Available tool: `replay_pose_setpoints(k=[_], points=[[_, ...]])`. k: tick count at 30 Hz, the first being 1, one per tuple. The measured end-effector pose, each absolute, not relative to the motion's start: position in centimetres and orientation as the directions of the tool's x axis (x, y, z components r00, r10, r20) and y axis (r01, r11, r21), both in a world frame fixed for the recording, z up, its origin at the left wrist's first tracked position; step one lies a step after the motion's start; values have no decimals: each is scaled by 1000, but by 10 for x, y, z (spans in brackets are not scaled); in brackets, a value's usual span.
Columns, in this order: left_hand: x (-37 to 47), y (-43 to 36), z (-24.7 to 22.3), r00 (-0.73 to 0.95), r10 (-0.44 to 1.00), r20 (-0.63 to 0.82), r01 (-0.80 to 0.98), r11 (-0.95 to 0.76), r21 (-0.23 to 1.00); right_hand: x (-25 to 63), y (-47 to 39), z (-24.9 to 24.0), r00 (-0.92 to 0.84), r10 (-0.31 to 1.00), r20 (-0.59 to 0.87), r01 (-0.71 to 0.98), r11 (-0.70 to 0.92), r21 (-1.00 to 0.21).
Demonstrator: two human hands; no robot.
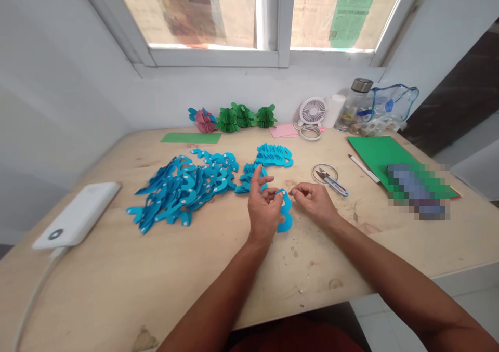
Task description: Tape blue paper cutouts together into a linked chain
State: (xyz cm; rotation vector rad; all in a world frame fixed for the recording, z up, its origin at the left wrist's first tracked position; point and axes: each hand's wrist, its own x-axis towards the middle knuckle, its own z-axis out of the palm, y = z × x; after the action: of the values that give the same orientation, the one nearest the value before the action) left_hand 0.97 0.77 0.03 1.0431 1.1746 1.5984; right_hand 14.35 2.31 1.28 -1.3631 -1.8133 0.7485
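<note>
A wavy-edged blue paper cutout (286,220) is pinched between the thumb and fingers of my left hand (261,209), whose index finger points up. Just right of the cutout, my right hand (317,204) has thumb and fingertips pressed together; anything in them is too small to make out. Behind my left hand lies a small fanned bunch of blue cutouts (246,179), and farther back another folded blue bunch (275,155). To the left spreads a big pile of blue cutouts (191,183) with small white patches on them.
Thread snips (333,182) lie over a tape roll (315,171) at right. A white pen (363,168) and green sheets (384,157) are beyond. Green paper ornaments (244,117), a small fan (313,112) and a bottle (353,107) line the wall. A white power bank (80,214) sits left.
</note>
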Motion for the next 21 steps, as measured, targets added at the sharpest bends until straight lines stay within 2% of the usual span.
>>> replay_pose_setpoints(k=[10, 16, 21], points=[[13, 6, 1, -218, 971, 94, -195, -138, 971, 139, 23, 12, -211, 974, 88, 378, 164, -911], [13, 5, 1, -189, 979, 78, -226, -121, 967, 144, 26, 16, -209, 968, 138, 359, 208, -910], [12, 2, 5, -102, 993, 63, -301, -91, 949, 155, 36, 10, -102, 977, 186, 300, 208, -931]])
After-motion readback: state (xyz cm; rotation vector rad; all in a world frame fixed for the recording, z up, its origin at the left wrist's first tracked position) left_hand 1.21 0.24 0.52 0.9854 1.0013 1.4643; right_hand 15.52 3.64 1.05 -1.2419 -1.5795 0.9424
